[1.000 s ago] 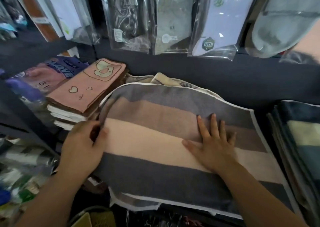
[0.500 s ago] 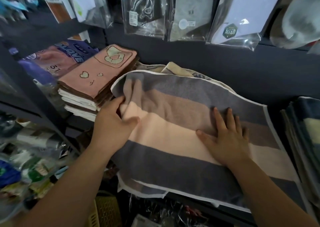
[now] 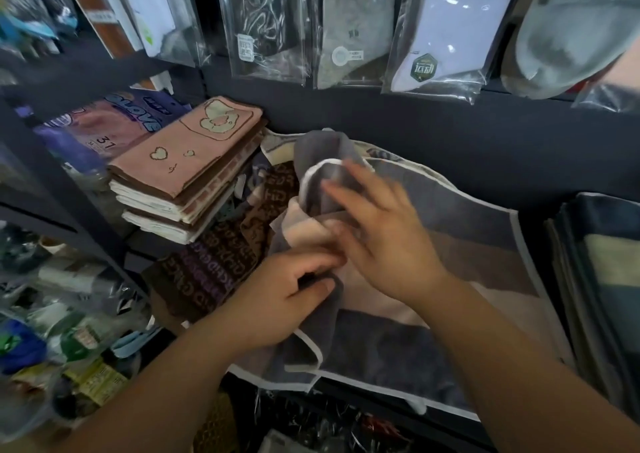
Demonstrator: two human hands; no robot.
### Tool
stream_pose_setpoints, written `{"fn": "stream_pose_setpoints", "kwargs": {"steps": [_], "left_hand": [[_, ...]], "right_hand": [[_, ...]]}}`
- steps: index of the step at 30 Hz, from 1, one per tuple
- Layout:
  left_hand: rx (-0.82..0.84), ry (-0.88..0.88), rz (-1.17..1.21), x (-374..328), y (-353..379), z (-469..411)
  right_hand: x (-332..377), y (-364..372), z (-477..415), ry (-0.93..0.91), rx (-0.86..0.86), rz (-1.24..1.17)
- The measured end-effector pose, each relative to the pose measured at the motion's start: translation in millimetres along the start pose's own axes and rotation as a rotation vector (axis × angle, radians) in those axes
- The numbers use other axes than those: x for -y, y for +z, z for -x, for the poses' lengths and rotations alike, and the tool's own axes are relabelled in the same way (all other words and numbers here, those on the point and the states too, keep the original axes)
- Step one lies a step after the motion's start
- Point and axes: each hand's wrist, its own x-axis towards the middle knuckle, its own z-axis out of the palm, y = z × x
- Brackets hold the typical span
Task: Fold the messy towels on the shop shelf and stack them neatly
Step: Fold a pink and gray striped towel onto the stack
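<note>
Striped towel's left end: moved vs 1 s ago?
Yes. The grey, brown and peach striped towel's left end has lifted rightward, away from the pink towel stack, exposing a brown lettered towel.

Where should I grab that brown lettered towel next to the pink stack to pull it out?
Probably pinch the brown lettered towel at its near-left corner, coming from the front left: that end lies exposed, while its right side runs under the striped towel.

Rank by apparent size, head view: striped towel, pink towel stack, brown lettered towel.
1. striped towel, clearly largest.
2. pink towel stack and brown lettered towel look alike; the brown one is partly covered, so unranked.
</note>
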Motion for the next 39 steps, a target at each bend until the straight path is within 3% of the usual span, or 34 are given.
{"fn": "stream_pose_setpoints", "kwargs": {"steps": [3, 6, 9, 12, 16, 21, 24, 31, 36, 39], "left_hand": [[-0.348, 0.034, -0.115, 6.5, -4.1, 5.7], [-0.581, -0.26, -0.117, 21.0, -15.9, 4.2], [-0.372, -0.46, -0.188, 37.5, -24.0, -2.1], [-0.263, -0.438, -0.283, 38.5, -19.1, -7.3], [-0.265, -0.386, -0.352, 34.9, -19.2, -11.0], [-0.314, -0.376, -0.067, 25.6, -30.2, 2.2], [-0.398, -0.392, 0.037, 18.5, -36.8, 12.4], [-0.791, -0.351, 0.343, 10.7, -72.5, 41.8], [-1.003, -0.424, 0.6, 33.9, -95.7, 75.1], [-1.064, -0.446, 0.778, 52.6, -102.5, 85.7]], "right_hand": [[-3.0, 10.6, -12.8, 0.096, 0.281, -0.001], [-7.7, 15.1, -12.8, 0.135, 0.305, -0.018], [-6.0, 11.1, -10.0, 0.18, 0.335, -0.158], [-4.3, 4.7, -18.3, 0.206, 0.376, -0.255], [4.9, -5.3, -53.1, 0.135, 0.351, -0.113], [15.1, -11.8, -88.2, 0.091, 0.395, 0.124], [15.6, -2.0, -95.9, 0.126, 0.267, 0.135], [35.7, 5.9, -123.7, 0.239, -0.064, -0.332], [55.1, 19.6, -147.8, 0.338, 0.008, -0.744], [60.4, 35.6, -154.1, 0.441, 0.072, -0.864]]}}
